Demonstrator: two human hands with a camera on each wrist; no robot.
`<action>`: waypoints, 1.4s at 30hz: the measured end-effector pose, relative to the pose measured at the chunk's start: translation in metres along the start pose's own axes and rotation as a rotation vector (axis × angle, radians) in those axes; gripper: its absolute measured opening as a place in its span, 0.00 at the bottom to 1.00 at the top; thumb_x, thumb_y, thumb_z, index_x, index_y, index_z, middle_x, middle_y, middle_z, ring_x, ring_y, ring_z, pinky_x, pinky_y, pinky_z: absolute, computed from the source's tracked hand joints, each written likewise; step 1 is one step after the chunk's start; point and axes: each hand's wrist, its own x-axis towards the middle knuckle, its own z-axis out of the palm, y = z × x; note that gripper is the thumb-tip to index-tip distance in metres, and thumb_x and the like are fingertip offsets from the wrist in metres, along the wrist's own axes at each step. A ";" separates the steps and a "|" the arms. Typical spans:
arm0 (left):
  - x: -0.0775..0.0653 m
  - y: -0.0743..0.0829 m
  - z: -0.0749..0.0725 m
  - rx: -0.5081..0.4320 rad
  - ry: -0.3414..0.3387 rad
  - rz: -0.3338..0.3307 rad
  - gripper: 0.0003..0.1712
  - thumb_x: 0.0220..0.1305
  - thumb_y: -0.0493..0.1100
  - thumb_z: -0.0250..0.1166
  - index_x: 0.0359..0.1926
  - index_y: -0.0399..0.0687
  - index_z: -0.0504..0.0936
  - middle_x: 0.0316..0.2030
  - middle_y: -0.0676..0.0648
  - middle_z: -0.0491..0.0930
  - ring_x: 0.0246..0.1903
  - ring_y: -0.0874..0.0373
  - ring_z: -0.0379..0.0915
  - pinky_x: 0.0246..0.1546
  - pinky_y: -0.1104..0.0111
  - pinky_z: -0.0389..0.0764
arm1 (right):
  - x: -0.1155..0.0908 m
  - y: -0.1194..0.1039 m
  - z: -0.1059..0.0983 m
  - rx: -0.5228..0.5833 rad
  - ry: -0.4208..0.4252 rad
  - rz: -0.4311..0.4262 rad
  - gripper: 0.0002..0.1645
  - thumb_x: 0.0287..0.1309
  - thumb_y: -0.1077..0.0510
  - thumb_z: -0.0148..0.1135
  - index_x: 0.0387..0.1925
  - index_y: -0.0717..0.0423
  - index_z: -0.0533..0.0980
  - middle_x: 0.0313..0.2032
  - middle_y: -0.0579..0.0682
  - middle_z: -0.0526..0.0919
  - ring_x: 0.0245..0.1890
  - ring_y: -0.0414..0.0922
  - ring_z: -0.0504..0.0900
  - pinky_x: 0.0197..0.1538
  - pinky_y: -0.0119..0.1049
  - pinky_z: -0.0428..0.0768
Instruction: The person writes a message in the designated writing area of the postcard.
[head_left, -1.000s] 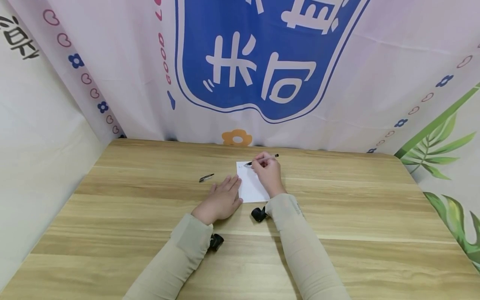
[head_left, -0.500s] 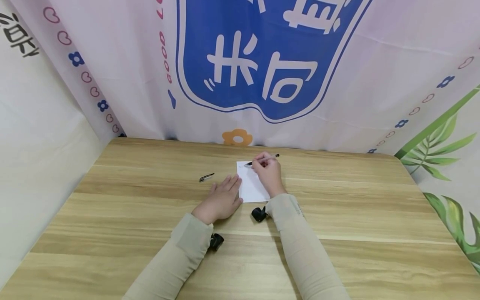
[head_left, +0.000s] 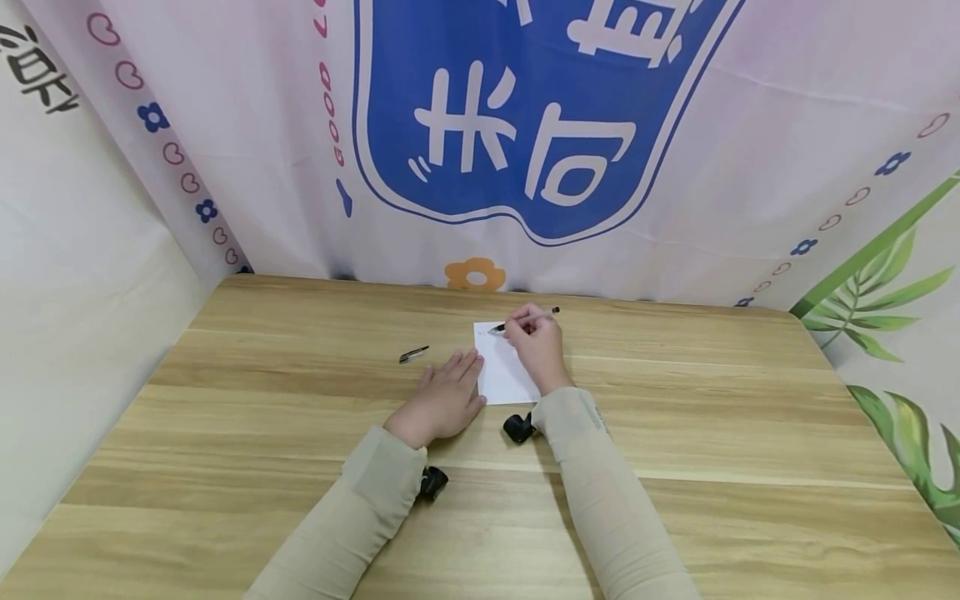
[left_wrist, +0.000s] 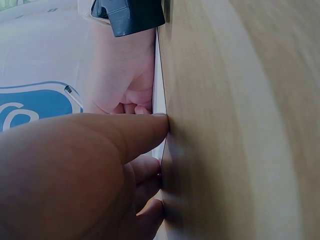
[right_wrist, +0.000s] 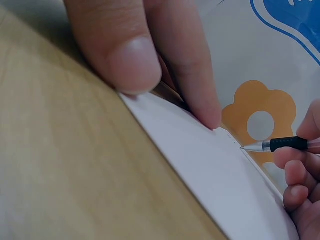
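A small white sheet of paper (head_left: 504,377) lies on the wooden table, with faint marks near its top left corner. My right hand (head_left: 537,348) pinches a gel pen (head_left: 542,315) with a black grip. In the right wrist view the metal tip of the pen (right_wrist: 285,144) meets the upper part of the sheet. My left hand (head_left: 442,402) lies flat with fingers straight, its thumb and fingertips on the left edge of the paper. In the left wrist view the thumb of my left hand (left_wrist: 75,165) partly covers the right hand (left_wrist: 122,70) behind it.
Left of the paper lies a clear pen cap (head_left: 414,354) with a dark clip. Black wrist cameras sit under both cuffs, one at the right cuff (head_left: 517,429), another at the left cuff (head_left: 432,483). A printed curtain (head_left: 285,167) hangs behind the table's back edge.
The marks at the top left of the paper show slightly more beside the pen tip. Both hands stay almost in place.
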 end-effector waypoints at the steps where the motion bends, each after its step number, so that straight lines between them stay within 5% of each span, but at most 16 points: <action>1: 0.000 0.000 0.000 -0.001 -0.001 -0.001 0.38 0.81 0.51 0.50 0.80 0.40 0.48 0.81 0.43 0.41 0.79 0.45 0.34 0.74 0.39 0.42 | 0.000 0.000 0.000 -0.001 0.000 -0.001 0.05 0.62 0.63 0.59 0.32 0.59 0.79 0.29 0.51 0.82 0.27 0.43 0.79 0.29 0.29 0.77; 42: 0.001 0.000 -0.002 0.014 -0.017 -0.007 0.39 0.81 0.53 0.49 0.80 0.40 0.47 0.81 0.43 0.41 0.79 0.45 0.33 0.74 0.40 0.42 | 0.001 0.000 -0.001 0.021 0.007 0.055 0.05 0.63 0.62 0.59 0.33 0.59 0.79 0.31 0.51 0.82 0.29 0.44 0.80 0.32 0.30 0.78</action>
